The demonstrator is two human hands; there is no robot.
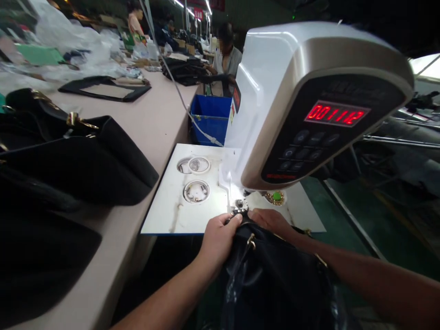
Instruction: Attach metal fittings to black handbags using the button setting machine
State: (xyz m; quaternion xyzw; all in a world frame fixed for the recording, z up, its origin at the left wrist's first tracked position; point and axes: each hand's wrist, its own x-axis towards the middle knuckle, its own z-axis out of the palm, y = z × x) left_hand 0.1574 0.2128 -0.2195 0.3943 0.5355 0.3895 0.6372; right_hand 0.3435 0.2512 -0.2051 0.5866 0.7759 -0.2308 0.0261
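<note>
A black handbag (275, 275) with gold-coloured fittings hangs below the front edge of a white machine table (165, 211). My left hand (220, 233) pinches the bag's upper edge, thumb on top. On the other side of that edge, my right hand (271, 221) is closed on the bag too, its fingertips partly hidden. Between the hands, the bag's edge lies at the lit working point (239, 203) of a white machine (264, 91). The machine's head overhangs the right hand, and its red display reads 001112.
Round trays (196, 191) with small metal parts are set into the machine table; gold-coloured pieces (275, 198) lie at the right. More black bags (79, 151) stand on the pink table (161, 114) at left. Behind are a blue bin (210, 114) and a seated person (227, 59).
</note>
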